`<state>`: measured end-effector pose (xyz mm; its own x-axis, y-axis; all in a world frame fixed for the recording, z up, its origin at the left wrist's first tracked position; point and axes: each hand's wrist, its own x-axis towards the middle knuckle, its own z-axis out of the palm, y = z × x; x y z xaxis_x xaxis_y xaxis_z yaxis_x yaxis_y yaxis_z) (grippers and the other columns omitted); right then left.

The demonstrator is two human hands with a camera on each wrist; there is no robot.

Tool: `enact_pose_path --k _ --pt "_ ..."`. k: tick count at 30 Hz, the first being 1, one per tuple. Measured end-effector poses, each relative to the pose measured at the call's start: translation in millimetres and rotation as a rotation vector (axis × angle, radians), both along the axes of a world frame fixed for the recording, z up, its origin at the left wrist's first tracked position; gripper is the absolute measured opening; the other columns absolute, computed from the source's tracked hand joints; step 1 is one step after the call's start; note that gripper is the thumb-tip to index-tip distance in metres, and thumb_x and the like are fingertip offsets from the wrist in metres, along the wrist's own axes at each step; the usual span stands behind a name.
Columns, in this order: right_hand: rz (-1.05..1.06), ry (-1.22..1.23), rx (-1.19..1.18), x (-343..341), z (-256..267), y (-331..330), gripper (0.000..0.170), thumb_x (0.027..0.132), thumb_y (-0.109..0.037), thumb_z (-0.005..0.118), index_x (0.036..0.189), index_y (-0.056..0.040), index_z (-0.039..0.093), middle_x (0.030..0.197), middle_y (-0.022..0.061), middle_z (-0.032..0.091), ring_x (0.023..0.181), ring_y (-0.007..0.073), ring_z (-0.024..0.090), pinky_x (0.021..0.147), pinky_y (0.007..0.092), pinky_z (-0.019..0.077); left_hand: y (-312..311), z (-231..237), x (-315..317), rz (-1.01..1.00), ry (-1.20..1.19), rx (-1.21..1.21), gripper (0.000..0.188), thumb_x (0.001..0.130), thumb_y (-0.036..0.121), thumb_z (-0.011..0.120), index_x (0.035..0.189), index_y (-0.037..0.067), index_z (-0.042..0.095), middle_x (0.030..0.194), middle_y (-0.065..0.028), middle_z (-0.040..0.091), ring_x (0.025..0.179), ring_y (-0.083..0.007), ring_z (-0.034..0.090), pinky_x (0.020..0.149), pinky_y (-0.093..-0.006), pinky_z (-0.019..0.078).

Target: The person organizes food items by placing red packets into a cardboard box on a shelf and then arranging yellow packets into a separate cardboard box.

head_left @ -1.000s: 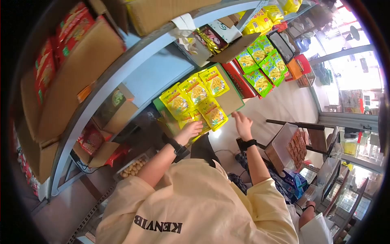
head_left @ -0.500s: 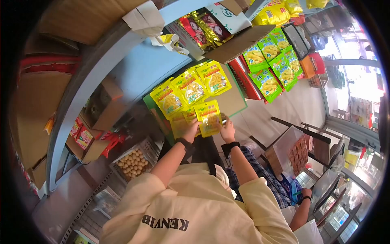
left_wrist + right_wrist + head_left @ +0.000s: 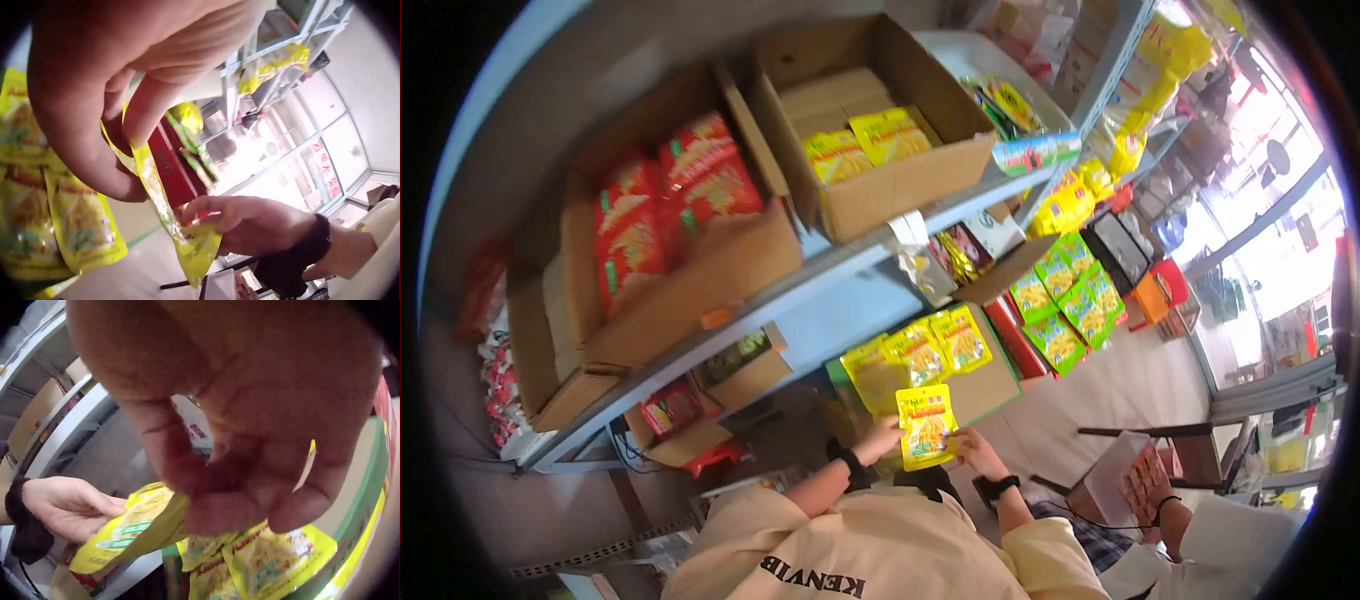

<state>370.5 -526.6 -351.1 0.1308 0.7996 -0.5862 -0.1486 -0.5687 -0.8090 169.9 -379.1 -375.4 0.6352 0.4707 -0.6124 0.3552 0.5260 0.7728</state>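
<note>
In the head view a yellow snack packet (image 3: 925, 428) is held upright between my two hands, in front of the torso. My left hand (image 3: 880, 438) pinches its left edge, the thumb and fingertips (image 3: 140, 128) on either side. At the opposite edge, my right hand (image 3: 980, 454) pinches it with thumb and fingertips; in the right wrist view that hand's palm covers much of the scene. Behind it, more yellow packets (image 3: 915, 352) lie in overlapping rows on a cardboard box (image 3: 992, 392) with green edges. The held packet overlaps part of that box.
Green snack packets (image 3: 1055, 345) lie on a red box to the right. Above the box runs a shelf with an open carton (image 3: 960, 165) of yellow packets and another carton (image 3: 685, 275) of red packets. At the lower right, another person's arm (image 3: 1172, 525) reaches toward a plastic tub (image 3: 1100, 490).
My hands came together on one yellow packet lying on the others, then raised it off the pile. The head view has swung up, bringing the upper shelf's cartons into sight.
</note>
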Motion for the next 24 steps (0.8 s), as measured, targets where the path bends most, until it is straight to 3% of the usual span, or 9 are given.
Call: enact_pose_path --k 3,6,9,10,13,15,18,22,24 --pt "0.13 -0.187 0.141 -17.3 58.6 21.5 0.045 0.083 -0.005 0.053 0.125 -0.0005 0.038 0.091 0.0072 0.06 0.083 0.0139 0.056 0.075 0.027 0.0456 22.1 78.1 -30.6 -0.081 -0.038 0.324 0.026 0.084 0.008 0.05 0.107 -0.003 0.055 0.092 -0.0101 0.064 0.082 -0.0135 0.058 0.073 -0.0284 0.0457" --pt "0.109 -0.005 0.479 -34.7 69.4 49.9 0.039 0.086 -0.007 0.052 0.124 -0.0019 0.041 0.096 0.0062 0.059 0.081 0.0121 0.055 0.071 0.0254 0.0439 40.6 149.3 -53.6 -0.16 -0.086 0.501 0.026 0.086 0.007 0.05 0.108 -0.004 0.054 0.094 -0.0113 0.064 0.084 -0.011 0.056 0.075 -0.0282 0.0453" --pt "0.192 -0.118 0.496 -38.4 141.0 81.8 0.034 0.086 -0.003 0.051 0.119 -0.0002 0.046 0.097 0.004 0.058 0.083 0.0108 0.054 0.074 0.0243 0.0424 57.3 180.1 -60.2 -0.032 -0.235 0.667 0.026 0.087 0.009 0.05 0.11 -0.004 0.053 0.095 -0.011 0.064 0.087 -0.0105 0.056 0.076 -0.0282 0.0453" --pt "0.084 -0.148 0.535 -47.2 180.8 93.0 0.027 0.085 -0.002 0.051 0.112 0.0005 0.051 0.096 0.0031 0.058 0.082 0.0103 0.054 0.075 0.0237 0.042 61.1 202.6 -58.2 0.082 -0.287 0.746 0.026 0.088 0.008 0.05 0.111 -0.004 0.053 0.095 -0.0098 0.063 0.09 -0.0101 0.056 0.079 -0.028 0.0451" --pt "-0.139 -0.013 0.723 -59.0 255.6 123.6 0.043 0.082 0.001 0.051 0.123 -0.0021 0.04 0.098 0.0035 0.058 0.089 0.01 0.053 0.081 0.0246 0.0413 77.8 278.5 -54.2 0.188 -0.448 0.692 0.03 0.09 0.006 0.048 0.118 -0.003 0.048 0.108 -0.0046 0.057 0.101 -0.0092 0.051 0.088 -0.0256 0.0405" --pt "-0.056 0.004 0.811 -55.4 291.1 136.9 0.056 0.079 0.005 0.049 0.13 -0.0057 0.03 0.106 0.0078 0.055 0.095 0.0131 0.053 0.081 0.0249 0.0423 95.1 310.6 -45.7 0.26 -0.585 0.703 0.036 0.089 0.004 0.048 0.124 -0.003 0.042 0.112 -0.0066 0.055 0.104 -0.0109 0.05 0.09 -0.0261 0.0393" --pt "-0.133 0.024 1.021 -51.9 318.6 159.6 0.05 0.077 0.009 0.049 0.122 -0.0049 0.032 0.106 0.0092 0.052 0.097 0.0161 0.051 0.085 0.0267 0.041 113.0 360.1 -35.0 0.294 -0.664 0.851 0.062 0.085 -0.005 0.05 0.138 0.005 0.019 0.118 -0.012 0.049 0.105 -0.0165 0.052 0.087 -0.0284 0.0423" --pt "-0.102 -0.099 1.029 -33.2 372.2 191.1 0.022 0.082 0.006 0.047 0.104 0.0006 0.05 0.106 0.0074 0.056 0.102 0.0131 0.051 0.089 0.026 0.0392 134.5 404.1 -18.0 0.254 -0.757 0.707 0.073 0.078 -0.009 0.056 0.139 0.004 0.017 0.119 -0.0155 0.047 0.106 -0.0178 0.051 0.088 -0.0302 0.043" --pt "-0.041 -0.093 1.038 -20.7 392.2 214.4 0.023 0.086 -0.001 0.048 0.108 0.0023 0.052 0.107 0.0079 0.057 0.1 0.0137 0.053 0.089 0.0254 0.0399 153.2 421.4 -6.8 0.194 -0.722 0.672 0.074 0.079 -0.007 0.057 0.139 0.001 0.014 0.124 -0.0152 0.044 0.111 -0.0177 0.048 0.094 -0.0291 0.0387"
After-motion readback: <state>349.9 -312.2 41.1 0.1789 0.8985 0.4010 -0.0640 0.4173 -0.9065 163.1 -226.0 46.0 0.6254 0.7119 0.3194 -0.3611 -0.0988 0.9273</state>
